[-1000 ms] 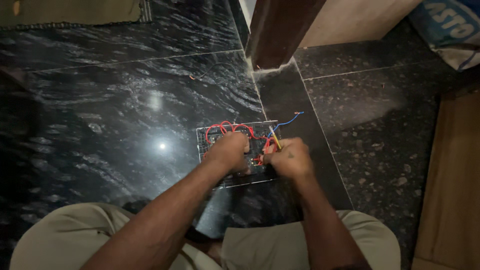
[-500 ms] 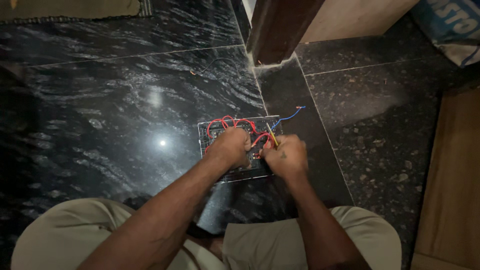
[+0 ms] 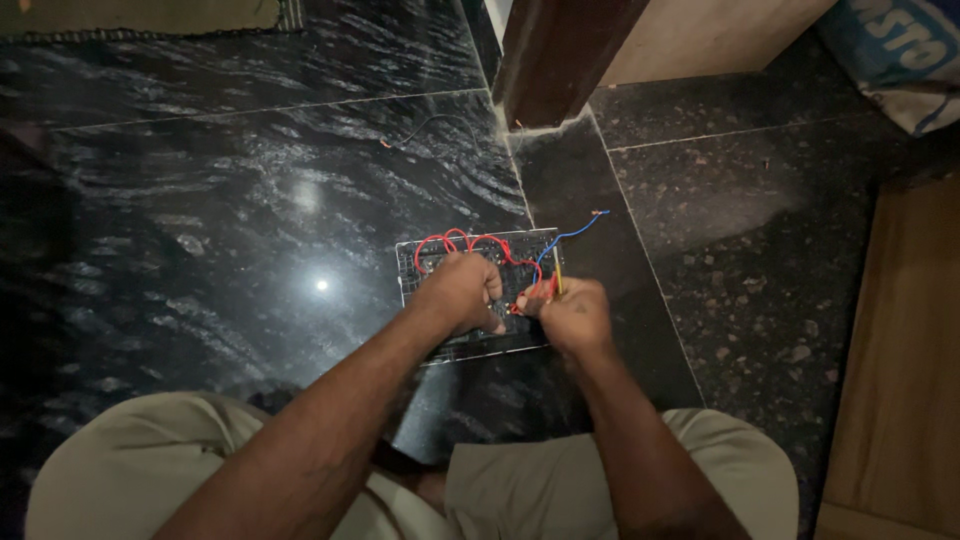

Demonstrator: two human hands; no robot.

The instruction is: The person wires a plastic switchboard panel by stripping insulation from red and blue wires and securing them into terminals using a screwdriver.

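Observation:
A dark rectangular switch plate (image 3: 425, 258) lies back-up on the black stone floor, with looped red wires (image 3: 462, 240) along its far edge and a blue wire (image 3: 570, 232) trailing off to the right. My left hand (image 3: 462, 292) rests on the plate's middle, fingers curled down over the wiring. My right hand (image 3: 572, 314) is at the plate's right edge, closed around a thin yellow-handled tool (image 3: 557, 276) whose tip points into the red wires. What lies under my fingers is hidden.
A dark wooden door frame post (image 3: 560, 55) stands just beyond the plate. A loose black wire (image 3: 430, 125) lies on the floor further out. A printed sack (image 3: 895, 55) sits at the top right, a wooden board (image 3: 900, 380) along the right, and my knees at the bottom.
Both hands stay on the plate with only small shifts; the right hand has drawn slightly closer to the left over the red wires.

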